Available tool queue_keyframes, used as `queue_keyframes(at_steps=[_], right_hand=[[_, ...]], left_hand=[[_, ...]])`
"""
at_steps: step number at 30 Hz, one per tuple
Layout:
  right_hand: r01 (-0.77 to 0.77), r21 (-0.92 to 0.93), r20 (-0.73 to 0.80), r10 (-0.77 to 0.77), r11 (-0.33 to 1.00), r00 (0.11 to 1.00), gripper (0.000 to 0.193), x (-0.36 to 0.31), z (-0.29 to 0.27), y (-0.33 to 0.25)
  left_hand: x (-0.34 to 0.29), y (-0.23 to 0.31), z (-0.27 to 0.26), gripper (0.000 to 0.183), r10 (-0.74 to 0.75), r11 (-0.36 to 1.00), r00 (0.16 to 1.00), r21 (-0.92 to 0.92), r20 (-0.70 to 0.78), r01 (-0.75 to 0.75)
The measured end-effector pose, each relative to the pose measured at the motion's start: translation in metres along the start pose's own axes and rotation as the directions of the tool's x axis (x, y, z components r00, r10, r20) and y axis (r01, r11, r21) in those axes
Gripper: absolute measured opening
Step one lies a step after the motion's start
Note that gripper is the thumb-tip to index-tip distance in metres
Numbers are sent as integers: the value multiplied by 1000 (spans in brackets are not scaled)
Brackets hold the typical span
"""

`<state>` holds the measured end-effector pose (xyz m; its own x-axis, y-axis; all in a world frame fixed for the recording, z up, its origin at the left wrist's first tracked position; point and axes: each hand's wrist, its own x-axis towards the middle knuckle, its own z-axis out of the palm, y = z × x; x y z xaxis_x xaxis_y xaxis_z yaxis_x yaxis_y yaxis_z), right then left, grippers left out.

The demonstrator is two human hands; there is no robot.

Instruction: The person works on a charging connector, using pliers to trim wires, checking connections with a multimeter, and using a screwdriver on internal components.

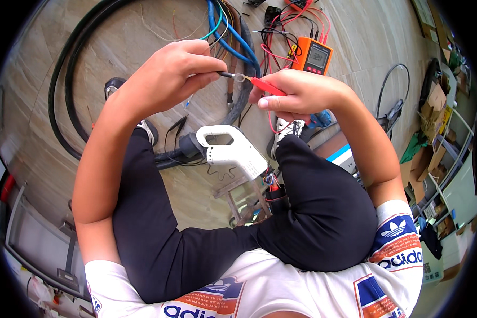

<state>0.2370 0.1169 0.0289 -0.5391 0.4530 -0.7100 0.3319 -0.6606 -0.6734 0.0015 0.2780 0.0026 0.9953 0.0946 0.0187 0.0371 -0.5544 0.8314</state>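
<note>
Between the fingers of my left hand [183, 74] is a black wire with a ring terminal [239, 78] at its end. My right hand [302, 93] grips a red test probe [267, 86], its metal tip at the ring, apparently touching it. Beyond the right hand lies an orange multimeter [312, 54] with red and black leads plugged in; its screen is too small to read. Below the hands sits a white plastic charging-gun housing [233, 150] with a loop handle, and coloured wires [273, 180] show at its lower end.
A thick black cable [55, 100] coils on the tiled floor at the left, beside a blue cable [238, 50]. Several tangled test leads [278, 37] lie at the top. Cardboard boxes [434, 106] and a rack stand at the right; a grey metal frame [37, 228] is at the left.
</note>
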Motion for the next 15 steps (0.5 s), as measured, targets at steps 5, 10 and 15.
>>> queue_keyframes(at_steps=[5, 10, 15], right_hand=[[-54, 28, 10, 54, 998, 998, 43, -2, 2, 0], [-79, 61, 48, 76, 995, 996, 47, -2, 2, 5], [245, -299, -165, -302, 922, 939, 37, 14, 6, 25]], left_hand=[[-1, 1, 3, 19, 8, 1000, 1000, 0, 9, -8], [-3, 2, 9, 19, -18, 1000, 999, -7, 39, 19], [-5, 2, 8, 30, 1, 994, 1000, 105, 16, -3]])
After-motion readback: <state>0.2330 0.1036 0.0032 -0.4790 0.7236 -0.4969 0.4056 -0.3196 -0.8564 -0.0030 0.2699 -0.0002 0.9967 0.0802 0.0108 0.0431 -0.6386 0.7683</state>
